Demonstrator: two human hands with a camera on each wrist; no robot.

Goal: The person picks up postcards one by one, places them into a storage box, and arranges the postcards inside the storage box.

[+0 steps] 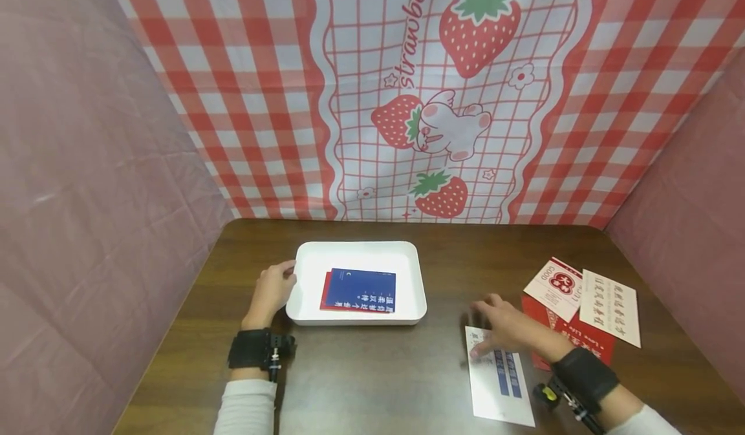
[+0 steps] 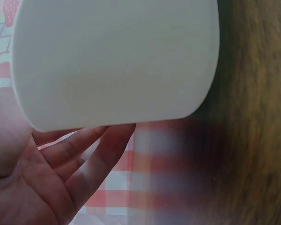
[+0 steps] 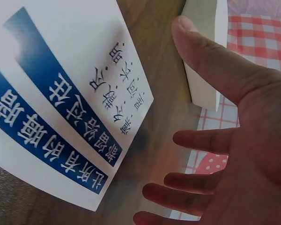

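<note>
A white tray (image 1: 361, 251) stands on the table, holding a blue card (image 1: 363, 289) on top of a red card (image 1: 325, 293). My left hand (image 1: 272, 293) is at its left side, fingers loosely extended and fingertips right at the rim. In the left wrist view the tray's wall (image 2: 122, 61) hides the fingertips. My right hand (image 1: 505, 326) hovers over a white card with blue bands (image 1: 503, 406), and its fingers overlap the card's far end from above. The right wrist view shows this hand (image 3: 267, 126) with thumb and fingers spread and nothing between them, the white card (image 3: 75, 18) beside it.
At the right lie a cream card with a red emblem (image 1: 550, 280), a cream card with dark writing (image 1: 611, 309) and red cards (image 1: 593, 341) partly beneath them. A strawberry-patterned cloth (image 1: 372, 66) hangs behind the wooden table (image 1: 372, 383); pink cloth (image 1: 93, 196) flanks it.
</note>
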